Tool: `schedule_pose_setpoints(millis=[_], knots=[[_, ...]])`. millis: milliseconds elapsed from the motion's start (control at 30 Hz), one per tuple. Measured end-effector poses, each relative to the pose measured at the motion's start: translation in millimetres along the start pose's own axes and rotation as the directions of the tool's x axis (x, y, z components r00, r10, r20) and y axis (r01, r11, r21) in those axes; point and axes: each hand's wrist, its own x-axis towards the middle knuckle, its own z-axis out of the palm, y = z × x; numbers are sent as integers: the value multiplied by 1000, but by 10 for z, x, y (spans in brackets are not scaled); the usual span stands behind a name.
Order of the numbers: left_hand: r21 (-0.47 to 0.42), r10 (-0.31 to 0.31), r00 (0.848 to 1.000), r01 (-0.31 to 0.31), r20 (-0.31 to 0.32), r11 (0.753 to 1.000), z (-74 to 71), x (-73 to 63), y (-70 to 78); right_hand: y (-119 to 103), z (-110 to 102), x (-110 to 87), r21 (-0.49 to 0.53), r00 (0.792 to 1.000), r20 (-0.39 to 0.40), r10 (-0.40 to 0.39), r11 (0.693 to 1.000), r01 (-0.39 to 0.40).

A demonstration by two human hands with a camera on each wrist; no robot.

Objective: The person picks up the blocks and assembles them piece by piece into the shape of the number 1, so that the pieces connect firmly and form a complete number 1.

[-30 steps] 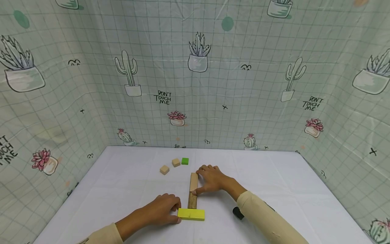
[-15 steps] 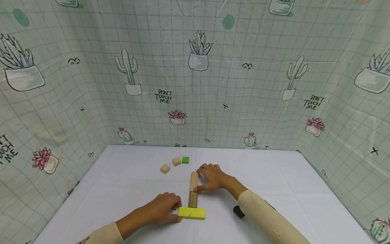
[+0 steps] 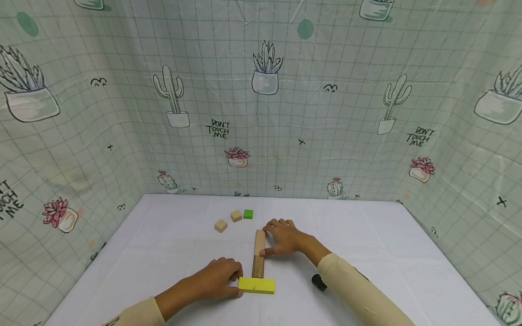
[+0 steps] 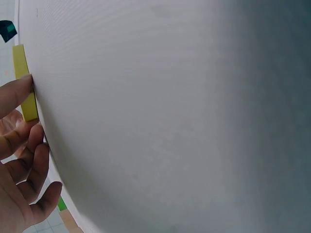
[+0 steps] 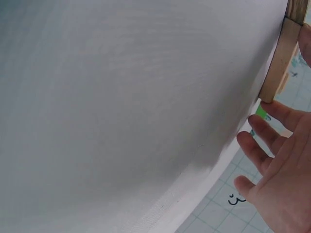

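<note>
A yellow block (image 3: 256, 285) lies crosswise near the front of the table. My left hand (image 3: 218, 278) holds it at its left end; in the left wrist view the thumb (image 4: 19, 92) presses its near side and a finger touches its end. A dark brown wooden block (image 3: 258, 266) stretches away behind it. In line with that, a light wooden block (image 3: 259, 243) meets its far end. My right hand (image 3: 283, 237) grips this light block from the right, index fingertip at its far end and thumb beside the joint. The right wrist view shows the same light block (image 5: 281, 63).
Two small light wooden cubes (image 3: 220, 225) and a green cube (image 3: 248, 214) sit farther back, left of the right hand. A black cylindrical object (image 3: 319, 282) lies beside the right sleeve, partly hidden. A patterned cloth (image 3: 285, 149) hangs behind the white table (image 3: 350, 226).
Over the last second the view has shifted very slightly. Hands and blocks stay in nearly the same places.
</note>
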Motion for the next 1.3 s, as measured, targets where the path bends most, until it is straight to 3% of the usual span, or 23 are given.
schedule_pose_setpoints(millis=[1300], knots=[[8, -11, 1000, 11, 9, 1000, 5, 13, 0, 27, -29, -6, 58, 1000, 15, 6, 998, -7]])
